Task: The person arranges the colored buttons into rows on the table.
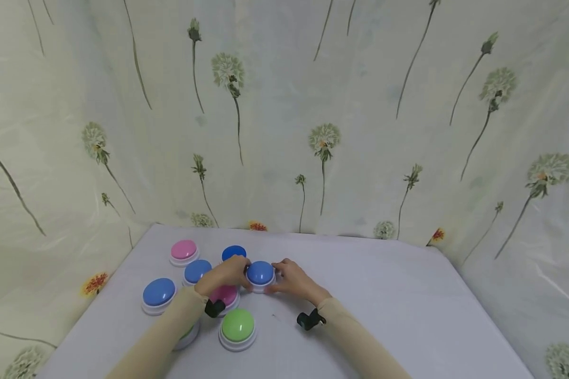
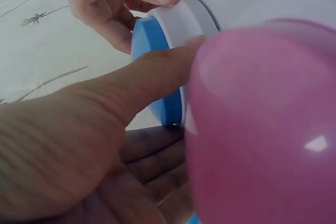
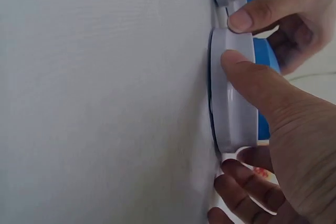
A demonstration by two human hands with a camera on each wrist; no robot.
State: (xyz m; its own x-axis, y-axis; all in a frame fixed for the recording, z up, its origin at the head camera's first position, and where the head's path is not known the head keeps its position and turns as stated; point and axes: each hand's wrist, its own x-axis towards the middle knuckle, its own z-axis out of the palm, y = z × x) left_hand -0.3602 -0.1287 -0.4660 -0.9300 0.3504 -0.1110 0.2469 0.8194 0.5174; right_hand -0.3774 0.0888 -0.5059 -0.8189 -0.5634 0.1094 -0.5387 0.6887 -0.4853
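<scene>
Between my two hands is a blue dome push button (image 1: 260,272) with a round white base. My left hand (image 1: 225,275) grips its left side, the thumb lying on the white base in the left wrist view. From the other side my right hand (image 1: 294,281) holds the same base, its thumb (image 3: 252,80) pressed against the rim and its fingers curved around the far side. The base's underside is at the tabletop in the right wrist view. A magenta button (image 1: 226,295) is just below my left hand, partly covered by the wrist; its dome (image 2: 262,124) fills much of the left wrist view.
Left on the white table (image 1: 384,316) stand a pink button (image 1: 184,249), blue buttons (image 1: 158,292) and a darker blue one (image 1: 234,252). A green button (image 1: 237,325) is nearer; another green one (image 1: 186,339) is partly under my left forearm. A dandelion-print curtain (image 1: 275,105) hangs behind.
</scene>
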